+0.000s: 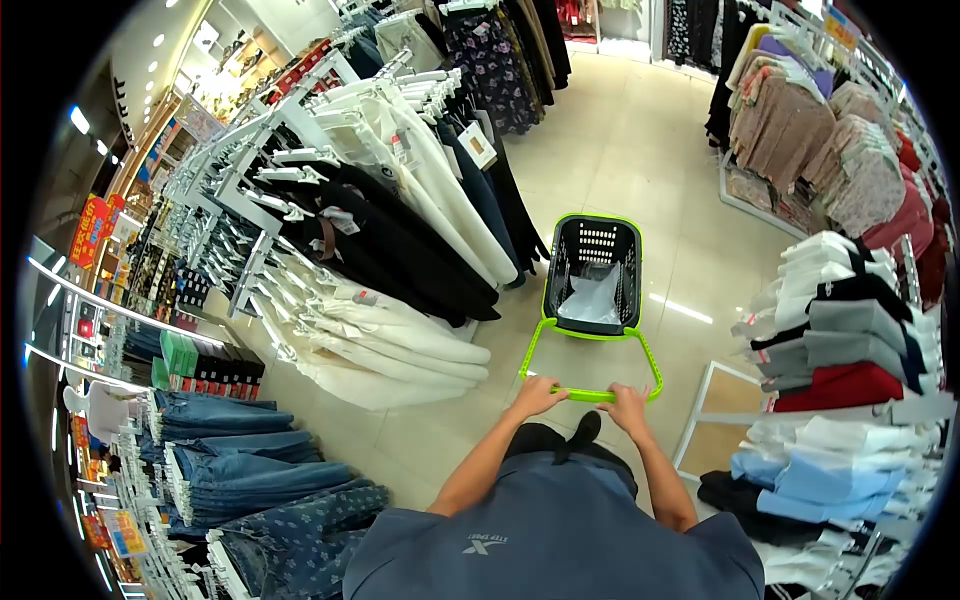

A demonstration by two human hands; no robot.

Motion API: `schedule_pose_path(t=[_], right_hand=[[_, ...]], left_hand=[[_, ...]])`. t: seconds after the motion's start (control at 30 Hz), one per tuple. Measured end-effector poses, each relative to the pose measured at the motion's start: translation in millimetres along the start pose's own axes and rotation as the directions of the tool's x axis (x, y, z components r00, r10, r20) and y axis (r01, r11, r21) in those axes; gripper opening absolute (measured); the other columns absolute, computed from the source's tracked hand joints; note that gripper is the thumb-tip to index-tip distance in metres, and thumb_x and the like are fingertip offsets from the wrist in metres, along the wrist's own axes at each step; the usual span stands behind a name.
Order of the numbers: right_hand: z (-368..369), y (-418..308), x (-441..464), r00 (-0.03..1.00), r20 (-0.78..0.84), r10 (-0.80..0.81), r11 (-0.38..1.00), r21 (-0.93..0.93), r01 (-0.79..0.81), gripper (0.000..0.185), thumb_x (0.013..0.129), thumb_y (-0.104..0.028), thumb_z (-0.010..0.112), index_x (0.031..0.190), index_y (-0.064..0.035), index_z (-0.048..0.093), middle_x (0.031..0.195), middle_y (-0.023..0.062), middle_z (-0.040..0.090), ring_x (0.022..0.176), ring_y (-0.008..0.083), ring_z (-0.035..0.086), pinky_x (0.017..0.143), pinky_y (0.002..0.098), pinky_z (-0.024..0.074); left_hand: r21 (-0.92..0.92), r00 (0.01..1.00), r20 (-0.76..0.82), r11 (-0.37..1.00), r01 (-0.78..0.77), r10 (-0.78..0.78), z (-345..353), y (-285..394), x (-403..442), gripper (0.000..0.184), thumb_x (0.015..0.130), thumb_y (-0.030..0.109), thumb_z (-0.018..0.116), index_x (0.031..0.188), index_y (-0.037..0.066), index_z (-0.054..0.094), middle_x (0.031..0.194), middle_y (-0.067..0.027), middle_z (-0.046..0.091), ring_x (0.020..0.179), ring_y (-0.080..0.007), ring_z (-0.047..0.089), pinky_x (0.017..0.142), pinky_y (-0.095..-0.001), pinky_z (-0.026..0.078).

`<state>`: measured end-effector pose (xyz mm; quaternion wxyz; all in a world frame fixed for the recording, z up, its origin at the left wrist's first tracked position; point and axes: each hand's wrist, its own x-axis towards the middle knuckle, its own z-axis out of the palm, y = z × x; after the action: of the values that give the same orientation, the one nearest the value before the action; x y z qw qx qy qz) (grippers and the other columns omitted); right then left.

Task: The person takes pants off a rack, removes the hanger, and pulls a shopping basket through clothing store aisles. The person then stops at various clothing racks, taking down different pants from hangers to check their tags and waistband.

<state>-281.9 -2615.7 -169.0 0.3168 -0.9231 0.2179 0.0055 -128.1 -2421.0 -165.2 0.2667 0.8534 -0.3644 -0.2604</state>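
In front of my body stands a black shopping basket (549, 262) with a bright green rim and a long green handle. My left hand (538, 397) is closed around the left part of the handle's crossbar. Further right on the same bar, my right hand (627, 407) is wrapped round it near the corner. Inside the basket lies a clear or pale plastic-wrapped item (592, 298); what it contains is unclear.
White and black trousers (400, 240) hang on a rack at left, with jeans (235, 450) below. Folded-over tops (850, 340) hang at right beside a low framed base (725, 400). Pink garments (785, 125) hang farther back. A tiled aisle (610, 130) runs ahead between the racks.
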Motion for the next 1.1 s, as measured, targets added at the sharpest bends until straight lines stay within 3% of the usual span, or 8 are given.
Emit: schedule_pose_path(t=[0.23, 0.43, 0.5, 0.63, 0.67, 0.77, 0.8, 1.1], right_hand=[[-13, 45, 60, 0.996, 0.074, 0.052, 0.998, 0.025, -0.054, 0.04, 0.065, -0.039, 0.08, 0.084, -0.0073, 0.066, 0.079, 0.0128, 0.067, 0.081, 0.0316, 0.063, 0.095, 0.0505, 0.0314], [-29, 57, 95, 0.991, 0.119, 0.054, 0.998, 0.029, -0.057, 0.04, 0.063, -0.042, 0.081, 0.082, -0.0099, 0.068, 0.072, 0.0111, 0.066, 0.079, 0.0291, 0.063, 0.094, 0.0485, 0.0328], [-41, 67, 110, 0.992, 0.119, 0.043, 0.999, 0.026, -0.047, 0.039, 0.062, -0.043, 0.081, 0.082, -0.0109, 0.069, 0.07, 0.0102, 0.065, 0.079, 0.0289, 0.062, 0.095, 0.0485, 0.032], [-70, 76, 155, 0.987, 0.145, 0.073, 0.997, -0.024, -0.07, 0.038, 0.062, -0.044, 0.08, 0.082, -0.0129, 0.07, 0.072, 0.0087, 0.067, 0.082, 0.0282, 0.062, 0.097, 0.0492, 0.0302], [-76, 76, 169, 0.982, 0.155, 0.105, 0.994, -0.053, -0.098, 0.038, 0.063, -0.044, 0.08, 0.082, -0.0136, 0.07, 0.075, 0.0081, 0.067, 0.083, 0.0283, 0.062, 0.098, 0.05, 0.0297], [-100, 79, 232, 0.998, 0.053, 0.014, 0.997, -0.071, -0.01, 0.038, 0.063, -0.044, 0.08, 0.083, -0.0137, 0.07, 0.075, 0.0084, 0.067, 0.084, 0.0286, 0.062, 0.098, 0.0504, 0.0296], [-111, 76, 254, 0.998, 0.056, 0.0, 0.997, -0.074, 0.004, 0.038, 0.063, -0.043, 0.08, 0.083, -0.0136, 0.07, 0.074, 0.0082, 0.067, 0.083, 0.0286, 0.061, 0.098, 0.0504, 0.0294], [-146, 70, 390, 0.99, -0.138, -0.026, 0.999, -0.022, 0.024, 0.023, 0.071, -0.033, 0.072, 0.072, -0.011, 0.065, 0.069, 0.0056, 0.063, 0.076, 0.0235, 0.058, 0.096, 0.048, 0.0296]], left_hand=[[0.067, 0.991, -0.107, 0.995, -0.074, 0.081, 33, -4, 59, 0.038, 0.081, 0.044, 0.062, 0.079, 0.006, 0.067, 0.072, -0.019, 0.063, 0.073, -0.0393, 0.06, 0.071, -0.0504, 0.044], [-0.186, 0.968, 0.23, 0.972, 0.141, -0.097, -2, 4, 97, 0.043, 0.078, 0.048, 0.066, 0.09, 0.007, 0.069, 0.079, -0.0159, 0.067, 0.08, -0.031, 0.065, 0.074, -0.0416, 0.049], [-0.179, 0.937, 0.333, 0.969, 0.168, -0.101, -19, 14, 124, 0.044, 0.077, 0.048, 0.067, 0.09, 0.006, 0.069, 0.081, -0.0147, 0.068, 0.08, -0.0293, 0.066, 0.073, -0.0388, 0.05], [-0.302, 0.858, 0.498, 0.953, 0.034, 0.127, -35, 16, 197, 0.046, 0.077, 0.046, 0.066, 0.094, 0.003, 0.069, 0.085, -0.0148, 0.069, 0.079, -0.0286, 0.065, 0.073, -0.0368, 0.05], [-0.332, 0.818, 0.559, 0.941, 0.07, 0.136, -43, 19, 216, 0.048, 0.078, 0.047, 0.065, 0.096, 0.002, 0.068, 0.088, -0.0154, 0.069, 0.081, -0.0281, 0.065, 0.074, -0.037, 0.05], [-0.233, 0.864, 0.487, 0.972, -0.014, 0.129, -55, 15, 271, 0.044, 0.083, 0.048, 0.058, 0.097, 0.007, 0.068, 0.089, -0.0171, 0.067, 0.084, -0.0323, 0.064, 0.075, -0.0411, 0.049], [-0.293, 0.882, 0.437, 0.955, -0.044, 0.175, -61, 14, 286, 0.044, 0.085, 0.049, 0.054, 0.098, 0.009, 0.068, 0.089, -0.0172, 0.067, 0.085, -0.0339, 0.064, 0.075, -0.0422, 0.048], [-0.23, 0.938, 0.337, 0.973, -0.002, 0.081, -104, 29, 388, 0.045, 0.088, 0.049, 0.049, 0.095, 0.009, 0.066, 0.083, -0.0143, 0.066, 0.08, -0.0323, 0.063, 0.071, -0.043, 0.047]])
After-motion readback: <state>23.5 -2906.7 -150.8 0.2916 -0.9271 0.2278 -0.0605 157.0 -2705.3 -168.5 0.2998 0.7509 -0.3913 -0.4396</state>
